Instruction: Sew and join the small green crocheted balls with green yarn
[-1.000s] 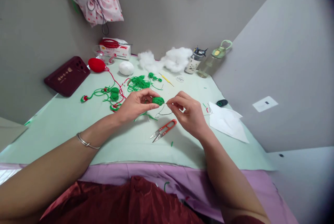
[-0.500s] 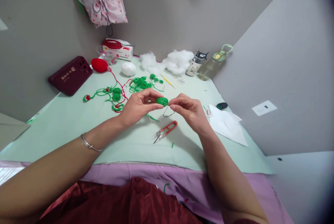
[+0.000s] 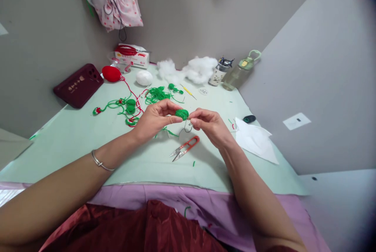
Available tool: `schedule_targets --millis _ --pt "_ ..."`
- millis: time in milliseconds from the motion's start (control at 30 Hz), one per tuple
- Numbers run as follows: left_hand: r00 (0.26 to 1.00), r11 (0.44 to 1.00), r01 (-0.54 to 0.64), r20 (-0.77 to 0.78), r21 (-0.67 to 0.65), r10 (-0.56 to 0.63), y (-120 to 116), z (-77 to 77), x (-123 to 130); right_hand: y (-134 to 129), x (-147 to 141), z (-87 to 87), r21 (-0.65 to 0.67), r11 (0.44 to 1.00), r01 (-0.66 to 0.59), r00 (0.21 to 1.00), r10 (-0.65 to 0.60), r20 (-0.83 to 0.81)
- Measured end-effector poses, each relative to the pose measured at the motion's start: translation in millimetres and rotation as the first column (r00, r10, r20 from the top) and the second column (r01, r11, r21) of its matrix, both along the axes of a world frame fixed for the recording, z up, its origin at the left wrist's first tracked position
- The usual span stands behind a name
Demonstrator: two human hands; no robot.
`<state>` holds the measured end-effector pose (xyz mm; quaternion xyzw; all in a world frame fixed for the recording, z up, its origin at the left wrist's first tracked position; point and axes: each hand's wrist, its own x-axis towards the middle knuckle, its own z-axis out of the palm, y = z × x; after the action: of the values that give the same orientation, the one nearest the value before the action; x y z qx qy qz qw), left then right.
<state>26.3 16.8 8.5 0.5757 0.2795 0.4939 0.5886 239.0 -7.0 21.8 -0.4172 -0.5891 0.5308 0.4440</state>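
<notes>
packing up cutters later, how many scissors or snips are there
2: orange-handled metal snips on the pale green tabletop in front; red-handled scissors atop the white printed box at the back. More may be hidden.

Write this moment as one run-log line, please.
Left hand: holds green crocheted piece; right hand: pinched close beside it; dark thread: looped below; orange-handled snips: on table

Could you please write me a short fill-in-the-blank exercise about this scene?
1. The left hand holds a crocheted piece that is ____ in colour.
2. A silver bangle circles the person's ____ forearm.
3. The handle of the crochet hook lying on the table is ____.
4. From the person's seat, the water bottle stands to the ____ of the pen cup.

Missing words: green; left; yellow; right.
</notes>
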Motion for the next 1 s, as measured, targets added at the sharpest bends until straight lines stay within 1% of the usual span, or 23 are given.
schedule_targets --millis 100,200,433,600,733,800,833,900,967,1000 --pt "1.000 1.000 0.001 0.006 -0.002 -0.001 1 -1.8 1 0 -7 -3.9 -0.001 1.000 0.030 0.999 -0.030 -0.031" --pt "1.000 1.000 0.019 0.014 -0.004 -0.019 2 -3.7 1 -1 -11 -4.8 -0.006 0.999 0.035 0.999 -0.035 -0.036" --pt "1.000 0.999 -0.016 -0.015 0.038 0.017 0 -8.2 4 -4 -15 -1.0 0.032 0.996 0.079 0.996 -0.080 0.037" --pt "0.997 0.989 -0.054 -0.055 0.136 0.062 -1 -10.8 6 -9 -20 3.9 0.071 0.992 0.102 0.989 -0.108 0.096" --pt "0.986 0.972 -0.075 -0.131 0.222 0.106 2 -13.5 4 -14 -24 4.4 0.180 0.979 0.098 0.986 -0.121 0.118" --pt "0.976 0.962 -0.078 -0.175 0.261 0.127 3 -15.5 4 -16 -24 3.0 0.286 0.954 0.086 0.959 -0.157 0.236" --pt "0.971 0.957 -0.076 -0.199 0.279 0.135 4 -16.5 4 -16 -25 2.0 0.357 0.932 0.065 0.926 -0.189 0.327" --pt "0.956 0.950 -0.053 -0.258 0.309 0.137 4 -17.9 4 -16 -25 -0.6 0.507 0.862 0.003 0.816 -0.295 0.496" --pt "0.936 0.941 -0.026 -0.323 0.336 0.141 3 -17.6 5 -15 -26 -2.8 0.632 0.773 -0.052 0.709 -0.418 0.568" --pt "0.925 0.935 -0.014 -0.351 0.354 0.147 2 -16.7 5 -14 -27 -3.5 0.674 0.735 -0.071 0.676 -0.461 0.575"
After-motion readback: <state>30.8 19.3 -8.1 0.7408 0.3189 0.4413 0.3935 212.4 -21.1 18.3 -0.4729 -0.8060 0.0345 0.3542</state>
